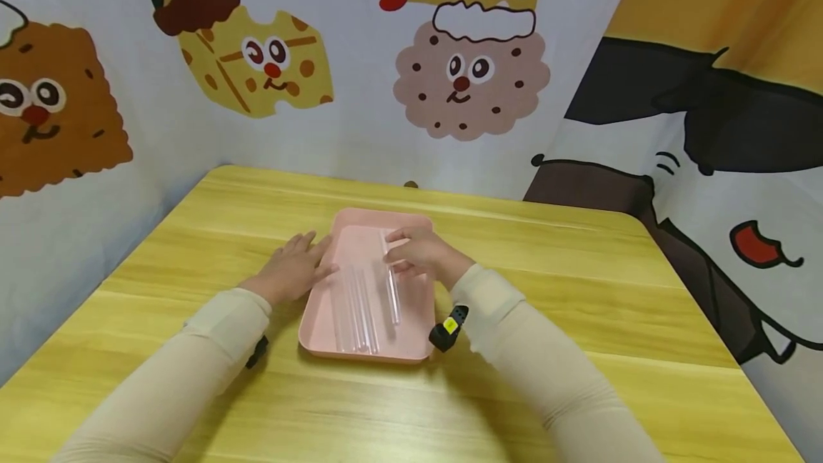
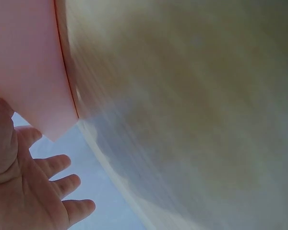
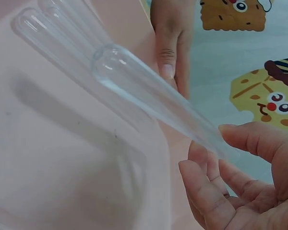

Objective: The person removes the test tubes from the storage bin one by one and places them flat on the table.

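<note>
Between the thumb and fingers of my right hand (image 1: pixel 426 252) a clear test tube (image 3: pixel 139 86) is pinched near one end. Its rounded end points down over the pink tray (image 1: pixel 411 341), toward the near side. Several more clear test tubes (image 1: pixel 363 313) lie side by side lengthwise in the left part of the tray. My left hand (image 1: pixel 292 270) is at the tray's left rim, fingers spread and fairly straight, thumb reaching over the edge. In the left wrist view, its fingers (image 2: pixel 62 184) extend past the tray's corner.
The tray sits on a yellow wood-grain table (image 1: pixel 546 291). Behind and beside the table hangs a white cloth (image 1: pixel 360 141) printed with cartoon biscuits and cheese. A black wrist camera (image 1: pixel 449 329) hangs under the right wrist, beside the tray's near right corner.
</note>
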Available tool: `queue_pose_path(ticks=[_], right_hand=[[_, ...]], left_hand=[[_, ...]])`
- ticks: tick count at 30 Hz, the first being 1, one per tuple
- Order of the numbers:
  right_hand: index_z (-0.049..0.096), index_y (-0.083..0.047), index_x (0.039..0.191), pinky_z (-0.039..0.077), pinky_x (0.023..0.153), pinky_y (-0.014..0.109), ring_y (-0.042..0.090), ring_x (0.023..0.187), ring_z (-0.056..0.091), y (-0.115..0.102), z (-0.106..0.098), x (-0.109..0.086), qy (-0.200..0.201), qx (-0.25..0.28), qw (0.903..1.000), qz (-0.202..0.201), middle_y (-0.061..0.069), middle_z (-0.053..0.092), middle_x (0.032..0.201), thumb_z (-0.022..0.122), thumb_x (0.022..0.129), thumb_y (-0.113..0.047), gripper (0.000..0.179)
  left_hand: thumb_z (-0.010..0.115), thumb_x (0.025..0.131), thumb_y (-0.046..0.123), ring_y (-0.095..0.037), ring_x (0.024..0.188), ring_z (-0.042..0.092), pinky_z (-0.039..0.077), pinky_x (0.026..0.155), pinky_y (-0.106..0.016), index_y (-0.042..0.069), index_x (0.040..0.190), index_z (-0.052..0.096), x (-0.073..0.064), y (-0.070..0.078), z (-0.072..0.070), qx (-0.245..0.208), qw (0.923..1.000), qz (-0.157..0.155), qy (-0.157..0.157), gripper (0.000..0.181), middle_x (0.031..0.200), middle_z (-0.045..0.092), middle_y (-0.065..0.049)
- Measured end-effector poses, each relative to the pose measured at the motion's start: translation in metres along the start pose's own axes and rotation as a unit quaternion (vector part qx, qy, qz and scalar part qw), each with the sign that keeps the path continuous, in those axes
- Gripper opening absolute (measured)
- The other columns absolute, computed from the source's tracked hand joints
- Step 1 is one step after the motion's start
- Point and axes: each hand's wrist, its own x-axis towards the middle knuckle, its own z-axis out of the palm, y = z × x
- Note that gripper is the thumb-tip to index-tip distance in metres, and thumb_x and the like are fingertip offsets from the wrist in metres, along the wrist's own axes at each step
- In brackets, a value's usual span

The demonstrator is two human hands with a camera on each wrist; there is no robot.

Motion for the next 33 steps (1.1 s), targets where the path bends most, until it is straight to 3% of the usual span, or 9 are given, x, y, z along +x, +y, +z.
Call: queue_pose_path(ticks=[18, 33], right_hand=[[0.051, -0.004, 0.136, 0.058, 0.074, 0.032, 0.017, 0.075, 0.063, 0.004, -0.03, -0.01, 0.025, 0.056, 0.9981, -0.008, 0.01, 0.063, 0.097, 0.064, 0.088, 0.0, 0.05], [0.046, -0.004, 0.139, 0.058, 0.067, 0.027, 0.016, 0.073, 0.063, 0.011, -0.051, -0.014, 0.038, 0.09, 0.9952, -0.007, 0.011, 0.06, 0.101, 0.062, 0.091, -0.002, 0.051]], left_hand=[[0.039, 0.104, 0.04, -0.055, 0.139, 0.015, 0.019, 0.107, -0.07, 0.002, 0.152, 0.023, 0.002, -0.002, 0.002, -0.007, 1.0, 0.0, -0.003, 0.064, 0.152, 0.02, -0.034], [0.039, 0.104, 0.039, -0.055, 0.139, 0.014, 0.018, 0.107, -0.07, 0.002, 0.153, 0.023, 0.001, 0.0, 0.002, -0.02, 0.9998, -0.005, -0.004, 0.064, 0.151, 0.02, -0.035]])
